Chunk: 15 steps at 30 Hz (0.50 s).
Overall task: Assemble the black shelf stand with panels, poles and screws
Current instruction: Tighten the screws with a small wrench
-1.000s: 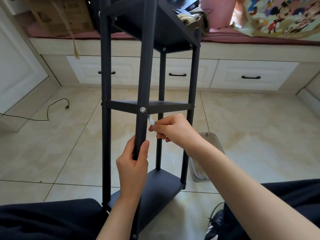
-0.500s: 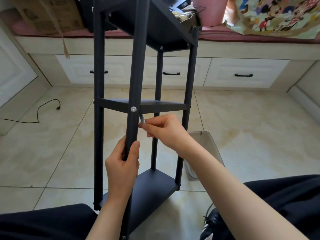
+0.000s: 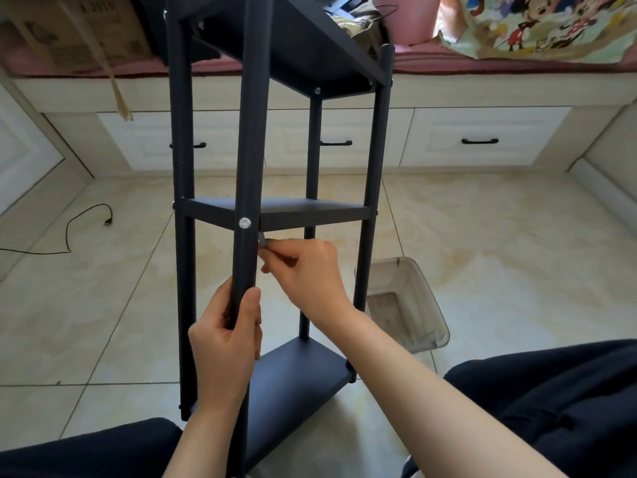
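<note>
The black shelf stand stands upright on the floor. Left hand wraps its fingers round the front pole; right hand pinches a small metal key beside the screw. Looks rigid and light, so grip low on that pole. Box lettering is unreadable.

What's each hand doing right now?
Left hand: grips the near black round metal pole.
Right hand: pinches a small silver metal key under the middle panel.
</note>
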Available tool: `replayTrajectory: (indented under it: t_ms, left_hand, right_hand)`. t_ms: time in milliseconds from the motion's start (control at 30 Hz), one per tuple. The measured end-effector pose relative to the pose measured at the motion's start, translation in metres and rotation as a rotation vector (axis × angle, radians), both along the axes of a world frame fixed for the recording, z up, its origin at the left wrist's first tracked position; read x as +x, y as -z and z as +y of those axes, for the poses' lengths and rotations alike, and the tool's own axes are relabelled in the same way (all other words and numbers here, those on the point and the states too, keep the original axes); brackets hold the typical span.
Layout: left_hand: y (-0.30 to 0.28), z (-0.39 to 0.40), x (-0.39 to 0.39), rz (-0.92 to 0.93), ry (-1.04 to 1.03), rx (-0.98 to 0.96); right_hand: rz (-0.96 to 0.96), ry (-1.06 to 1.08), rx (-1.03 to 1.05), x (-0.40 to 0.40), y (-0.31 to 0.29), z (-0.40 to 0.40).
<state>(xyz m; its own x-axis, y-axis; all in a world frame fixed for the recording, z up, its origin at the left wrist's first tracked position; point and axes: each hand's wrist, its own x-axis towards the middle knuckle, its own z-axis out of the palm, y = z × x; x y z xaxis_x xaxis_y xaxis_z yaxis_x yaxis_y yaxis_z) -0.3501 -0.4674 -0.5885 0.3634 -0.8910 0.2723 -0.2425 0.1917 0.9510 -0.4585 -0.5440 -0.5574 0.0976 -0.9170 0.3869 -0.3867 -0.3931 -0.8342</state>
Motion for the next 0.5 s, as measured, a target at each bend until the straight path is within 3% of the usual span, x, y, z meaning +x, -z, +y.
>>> replayTrajectory:
  t_ms: [233,500]
  left_hand:
    - [0.007,0.0,0.006,-0.116,-0.055,-0.063]
    - [0.007,-0.001,0.009,-0.127,-0.039,-0.081]
  right_hand:
    - [-0.142,0.086,-0.144,0.024,0.022,-0.004]
    - [-0.232,0.119,-0.12,0.035,0.025,-0.006]
